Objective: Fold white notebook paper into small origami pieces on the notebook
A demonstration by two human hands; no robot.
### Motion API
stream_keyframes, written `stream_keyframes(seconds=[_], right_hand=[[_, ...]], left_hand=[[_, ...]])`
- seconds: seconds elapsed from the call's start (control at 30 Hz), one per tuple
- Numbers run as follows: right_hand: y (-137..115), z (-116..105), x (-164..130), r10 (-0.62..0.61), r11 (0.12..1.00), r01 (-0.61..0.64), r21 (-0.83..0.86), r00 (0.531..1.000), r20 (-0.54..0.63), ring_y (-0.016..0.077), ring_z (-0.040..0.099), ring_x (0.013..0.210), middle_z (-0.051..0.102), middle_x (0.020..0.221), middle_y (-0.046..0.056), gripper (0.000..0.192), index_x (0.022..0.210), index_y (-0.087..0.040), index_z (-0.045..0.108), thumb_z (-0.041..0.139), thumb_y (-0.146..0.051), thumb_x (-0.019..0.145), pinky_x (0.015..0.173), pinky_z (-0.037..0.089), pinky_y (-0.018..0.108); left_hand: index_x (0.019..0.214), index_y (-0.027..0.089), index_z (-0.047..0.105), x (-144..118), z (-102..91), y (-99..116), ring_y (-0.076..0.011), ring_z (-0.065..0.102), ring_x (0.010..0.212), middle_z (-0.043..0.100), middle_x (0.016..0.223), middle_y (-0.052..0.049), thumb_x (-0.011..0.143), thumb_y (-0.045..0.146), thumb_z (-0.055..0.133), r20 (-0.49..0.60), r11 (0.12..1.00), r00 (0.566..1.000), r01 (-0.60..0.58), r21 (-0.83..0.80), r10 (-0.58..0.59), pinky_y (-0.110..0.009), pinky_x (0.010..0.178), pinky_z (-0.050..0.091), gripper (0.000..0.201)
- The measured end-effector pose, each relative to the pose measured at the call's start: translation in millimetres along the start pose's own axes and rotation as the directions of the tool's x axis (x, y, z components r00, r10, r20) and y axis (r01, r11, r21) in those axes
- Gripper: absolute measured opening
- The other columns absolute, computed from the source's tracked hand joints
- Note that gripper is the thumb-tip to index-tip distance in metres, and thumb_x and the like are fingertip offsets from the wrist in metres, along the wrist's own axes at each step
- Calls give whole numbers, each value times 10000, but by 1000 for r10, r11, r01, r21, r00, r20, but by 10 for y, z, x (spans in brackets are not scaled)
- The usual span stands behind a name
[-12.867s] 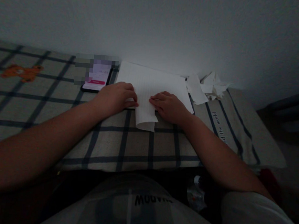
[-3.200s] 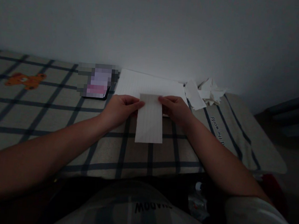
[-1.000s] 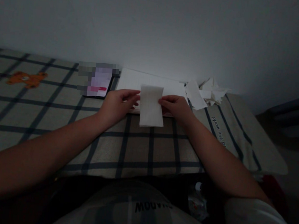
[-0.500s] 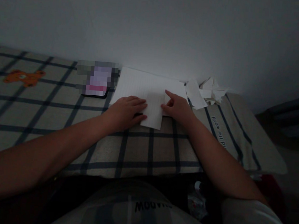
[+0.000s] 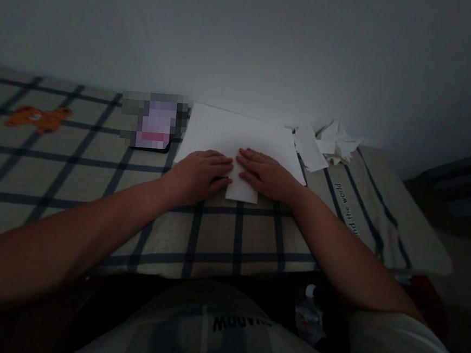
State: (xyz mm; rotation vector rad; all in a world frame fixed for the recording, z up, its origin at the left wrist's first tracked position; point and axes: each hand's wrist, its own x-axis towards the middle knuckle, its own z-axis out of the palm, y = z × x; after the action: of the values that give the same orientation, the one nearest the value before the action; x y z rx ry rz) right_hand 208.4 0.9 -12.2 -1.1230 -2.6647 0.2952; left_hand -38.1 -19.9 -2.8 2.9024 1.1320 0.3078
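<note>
Paper [image 5: 242, 193] lay as a narrow slip between the hands, its far part on a white pad [image 5: 211, 123] and its near end jutting past the pad's near edge, over the checked cloth [image 5: 214, 234]. The step in hand looked to be pressing the slip flat, perhaps along a fold; the next move seemed to call for even pressure and edges held in line. The left hand [image 5: 197, 176] rested palm down, fingers outstretched and loose, tips at the slip's left edge. The right hand [image 5: 270, 174] was likewise unclenched, its fingers laid over the slip's right side. Neither pinched anything. Left of the pad sat a phone [image 5: 156, 121]; to the right, scraps [image 5: 336, 143].
</note>
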Motion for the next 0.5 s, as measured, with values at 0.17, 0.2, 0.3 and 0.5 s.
stream_keyframes(seconds=[0.17,0.2,0.3,0.5], right_hand=[[34,-74,-58,-81,994,78,72,996,35,298,420,1535,473,1627,128,549,1525,-173,556,505,-410,1032,1280,326,550],[34,-80,-65,-91,993,88,76,995,40,299,418,1536,471,1627,133,556,1526,-165,553,512,-405,1027,1281,324,547],[29,-83,-71,-102,992,98,78,994,42,303,414,1538,464,1629,142,571,1532,-154,544,532,-403,1018,1285,318,547],[-11,-57,-63,-71,996,68,62,996,61,288,358,1568,420,1655,153,584,1561,-145,502,493,-413,1042,1299,291,532]], left_hand=[[1326,149,717,-11,-6,-12,-267,624,1322,722,1369,-85,1072,419,428,-27,1000,999,-26,16,27,-417,1159,465,470],[1328,146,717,-13,-7,-14,-272,626,1317,722,1370,-86,1069,416,433,-24,999,999,-30,23,31,-422,1152,471,469],[1358,146,698,-18,-15,-20,-265,623,1318,718,1378,-86,1070,406,428,-8,999,999,-37,26,37,-412,1152,471,473],[1403,104,662,-18,-39,3,-265,592,1360,691,1418,-104,1072,376,415,46,998,998,-51,30,50,-392,1190,433,495]])
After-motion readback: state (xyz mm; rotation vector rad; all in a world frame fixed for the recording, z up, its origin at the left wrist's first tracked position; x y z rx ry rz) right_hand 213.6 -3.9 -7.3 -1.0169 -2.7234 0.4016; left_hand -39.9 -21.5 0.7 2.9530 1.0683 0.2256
